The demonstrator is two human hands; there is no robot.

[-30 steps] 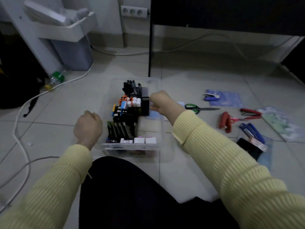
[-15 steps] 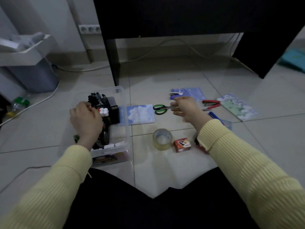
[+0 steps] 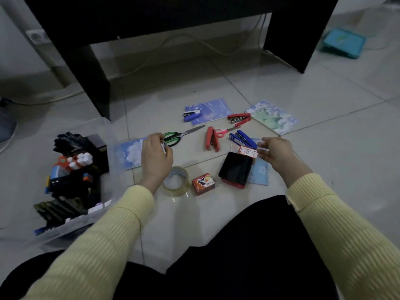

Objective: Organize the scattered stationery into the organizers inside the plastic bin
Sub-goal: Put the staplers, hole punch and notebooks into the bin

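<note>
Two hands in yellow ribbed sleeves over tiled floor. Left hand above the corner of a blue cloud-print notebook, fingers curled, a small white item pinched at the tips, identity unclear; knuckles just beside the green-handled scissors. Right hand hovering, fingers spread and empty, tips just beside a small red-and-white packet lying on a black case with red edge. Clear plastic bin at far left on floor, holding black organizers packed with dark pens, white-capped items and coloured pieces; contents blurred. Scattered stationery between bin and right hand: clear tape roll partly under left wrist, red staple box just beside it, red stapler, pink-handled scissors, blue stapler, second red stapler, small blue stapler on a blue notebook, green-and-blue cloud notebook farther right. Spiral-bound blue notebook under the black case. Dark desk legs and cables behind.
</note>
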